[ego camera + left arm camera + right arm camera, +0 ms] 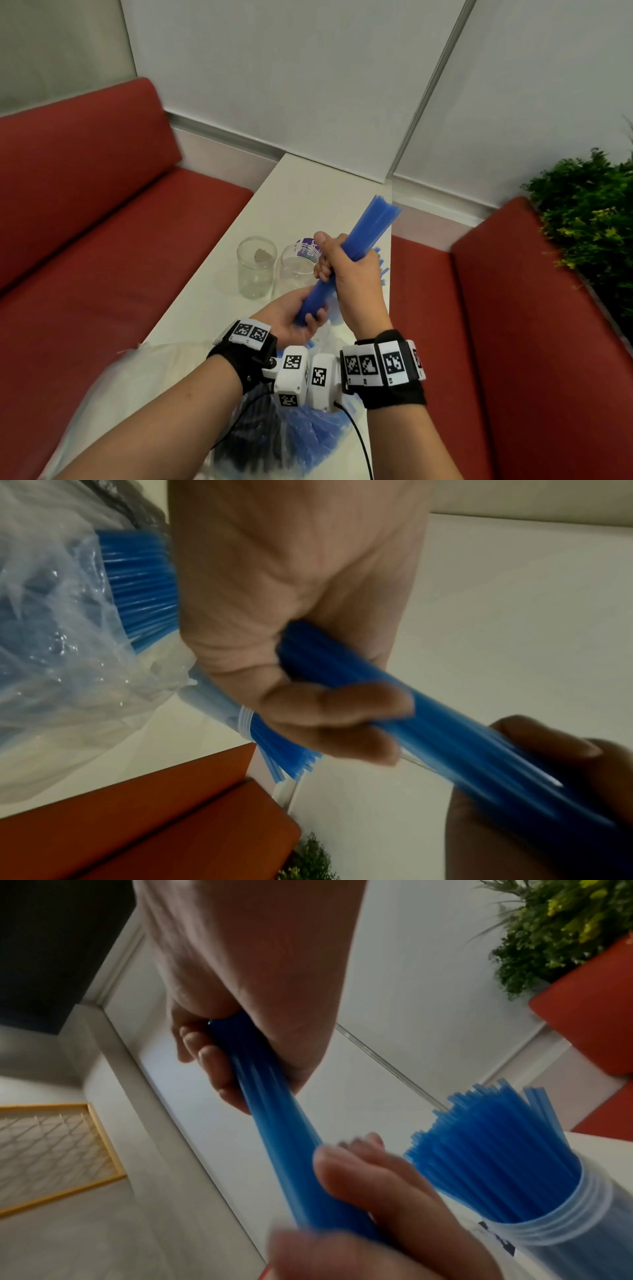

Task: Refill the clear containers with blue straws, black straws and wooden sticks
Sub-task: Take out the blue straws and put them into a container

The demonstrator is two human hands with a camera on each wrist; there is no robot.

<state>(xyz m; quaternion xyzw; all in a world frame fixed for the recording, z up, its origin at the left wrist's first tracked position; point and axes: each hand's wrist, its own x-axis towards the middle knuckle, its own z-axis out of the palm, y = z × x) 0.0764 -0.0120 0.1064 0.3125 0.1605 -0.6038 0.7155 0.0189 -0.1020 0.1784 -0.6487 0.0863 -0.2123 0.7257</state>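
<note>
A thick bundle of blue straws (363, 233) slants up to the right above the white table (301, 192). My right hand (337, 265) grips its middle and my left hand (298, 313) grips its lower end. In the left wrist view the left fingers (342, 710) curl round the bundle (462, 737); in the right wrist view the right fingers (202, 1053) wrap it (284, 1123). Two empty clear jars (256, 270) (297, 274) stand just left of my hands. A third clear container of blue straws (507, 1167) stands behind my right hand, mostly hidden in the head view.
Clear plastic bags holding blue straws (308, 435) and black straws (246, 428) lie on the near end of the table, under my wrists, with a whitish bag (144, 373) to their left. Red benches (102, 240) flank the table. A green plant (589, 226) stands at the right.
</note>
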